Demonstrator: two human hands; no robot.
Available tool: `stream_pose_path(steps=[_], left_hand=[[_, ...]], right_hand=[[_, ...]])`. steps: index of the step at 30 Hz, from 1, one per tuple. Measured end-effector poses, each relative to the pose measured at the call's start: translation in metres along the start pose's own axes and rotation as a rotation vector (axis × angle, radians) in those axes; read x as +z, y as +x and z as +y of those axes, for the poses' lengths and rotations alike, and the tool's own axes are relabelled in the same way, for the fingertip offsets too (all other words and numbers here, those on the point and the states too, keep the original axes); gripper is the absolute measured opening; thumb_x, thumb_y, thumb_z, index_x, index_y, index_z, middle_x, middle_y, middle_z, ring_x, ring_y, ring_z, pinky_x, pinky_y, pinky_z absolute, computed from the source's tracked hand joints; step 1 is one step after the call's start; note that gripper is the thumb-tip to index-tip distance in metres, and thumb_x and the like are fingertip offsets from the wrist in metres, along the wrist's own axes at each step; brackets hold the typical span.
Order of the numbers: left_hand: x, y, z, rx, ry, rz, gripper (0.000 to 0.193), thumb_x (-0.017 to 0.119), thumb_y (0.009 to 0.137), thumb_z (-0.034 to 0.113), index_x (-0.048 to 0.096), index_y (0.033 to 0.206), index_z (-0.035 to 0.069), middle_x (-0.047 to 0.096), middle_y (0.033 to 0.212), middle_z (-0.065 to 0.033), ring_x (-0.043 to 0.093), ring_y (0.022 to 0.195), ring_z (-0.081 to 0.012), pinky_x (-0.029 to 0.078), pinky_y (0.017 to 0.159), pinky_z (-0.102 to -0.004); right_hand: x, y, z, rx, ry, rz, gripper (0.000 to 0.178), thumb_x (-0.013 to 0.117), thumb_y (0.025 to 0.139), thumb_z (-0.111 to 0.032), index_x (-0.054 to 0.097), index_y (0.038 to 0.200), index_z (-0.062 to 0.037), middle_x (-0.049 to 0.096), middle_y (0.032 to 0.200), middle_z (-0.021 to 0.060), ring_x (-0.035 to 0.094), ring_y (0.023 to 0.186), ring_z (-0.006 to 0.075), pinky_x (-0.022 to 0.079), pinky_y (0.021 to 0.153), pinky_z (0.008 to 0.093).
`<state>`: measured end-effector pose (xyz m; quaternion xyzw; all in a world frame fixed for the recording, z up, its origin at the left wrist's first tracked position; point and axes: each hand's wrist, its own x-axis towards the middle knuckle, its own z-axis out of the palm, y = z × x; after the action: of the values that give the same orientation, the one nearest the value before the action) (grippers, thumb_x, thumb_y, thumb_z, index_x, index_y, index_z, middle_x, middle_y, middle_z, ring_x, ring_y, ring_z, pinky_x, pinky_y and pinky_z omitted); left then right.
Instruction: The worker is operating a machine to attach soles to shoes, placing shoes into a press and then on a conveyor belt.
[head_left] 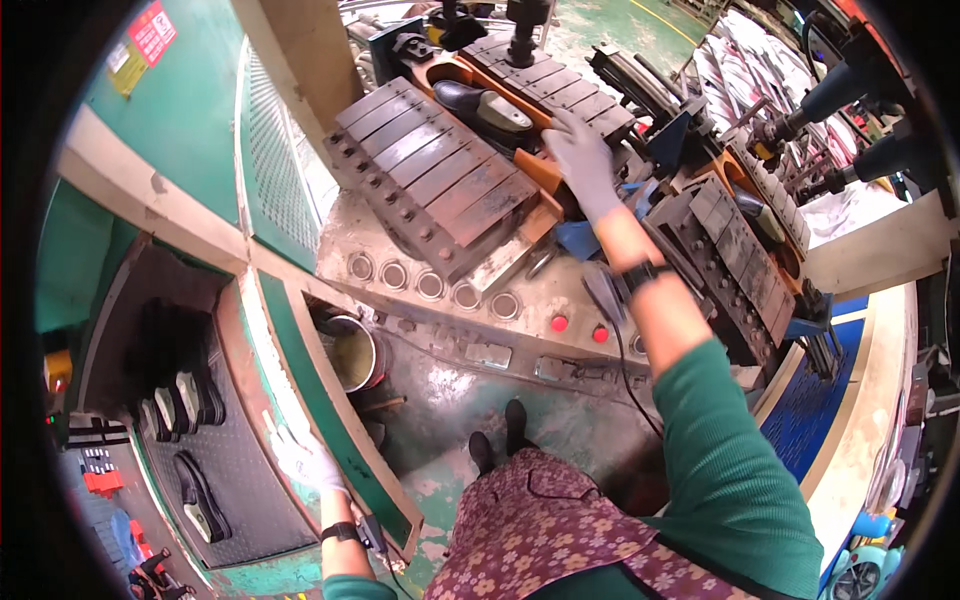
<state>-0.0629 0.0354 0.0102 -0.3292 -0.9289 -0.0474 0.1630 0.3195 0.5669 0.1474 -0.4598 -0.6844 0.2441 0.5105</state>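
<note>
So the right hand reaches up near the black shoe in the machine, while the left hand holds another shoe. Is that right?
Not quite: the left hand holds no shoe. The head view shows it open beside the tray, apart from the shoes there. The right hand is indeed near the black shoe in the machine.

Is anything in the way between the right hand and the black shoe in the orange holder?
I see nothing blocking it. The right hand is close to one end of the black shoe, by the edge of the orange holder. Whether they touch, I can't tell.
</note>
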Motion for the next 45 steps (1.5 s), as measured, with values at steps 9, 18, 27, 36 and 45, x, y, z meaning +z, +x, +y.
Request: stream_pose_path(steps=[9,18,27,36,45], left_hand=[[-0.054,0.014,0.033,0.281,-0.259,-0.002,0.045,0.043,0.100,0.014,0.049,0.145,0.008,0.049,0.149,-0.0209,0.041,0.142,-0.0358,0.043,0.111,-0.0460],[0.022,0.001,0.007,-0.080,-0.088,0.040,0.054,0.052,0.096,0.038,0.053,0.139,0.007,0.047,0.148,-0.0204,0.044,0.136,-0.0384,0.035,0.110,-0.0550],[-0.033,0.015,0.017,0.199,-0.142,0.249,0.044,0.054,0.098,0.028,0.055,0.141,0.019,0.049,0.151,-0.0150,0.063,0.114,-0.0342,0.055,0.084,-0.0454],[0.001,0.002,0.017,-0.081,-0.001,-0.028,0.043,0.048,0.101,0.032,0.055,0.137,0.010,0.043,0.157,-0.0041,0.051,0.131,-0.0293,0.046,0.100,-0.0439],[0.034,0.005,-0.002,-0.029,0.045,0.039,0.040,0.046,0.102,0.033,0.058,0.132,0.010,0.043,0.157,-0.0026,0.053,0.126,-0.0298,0.047,0.097,-0.0455]], right_hand=[[-0.095,-0.413,-0.045,0.734,0.012,-0.639,0.031,0.051,0.105,-0.027,0.071,0.102,-0.0031,0.069,0.081,0.0051,0.064,0.075,0.0146,0.052,0.072,0.0292],[-0.154,-0.524,0.002,0.948,-0.153,-0.735,0.021,0.058,0.097,-0.013,0.070,0.113,-0.0059,0.069,0.088,0.0030,0.062,0.078,0.0116,0.051,0.073,0.0279],[-0.175,-0.549,0.022,0.648,-0.368,-0.894,0.031,0.055,0.103,-0.029,0.071,0.114,-0.0047,0.075,0.100,0.0121,0.070,0.091,0.0251,0.055,0.084,0.0362],[-0.205,-0.507,-0.016,0.997,-0.063,-0.693,0.028,0.054,0.104,-0.025,0.071,0.110,-0.0034,0.073,0.089,0.0071,0.069,0.077,0.0147,0.056,0.072,0.0297],[-0.274,-0.453,-0.026,0.747,0.342,-0.441,0.023,0.054,0.102,-0.019,0.070,0.110,-0.0038,0.063,0.080,-0.0025,0.056,0.072,0.0065,0.047,0.068,0.0231]])
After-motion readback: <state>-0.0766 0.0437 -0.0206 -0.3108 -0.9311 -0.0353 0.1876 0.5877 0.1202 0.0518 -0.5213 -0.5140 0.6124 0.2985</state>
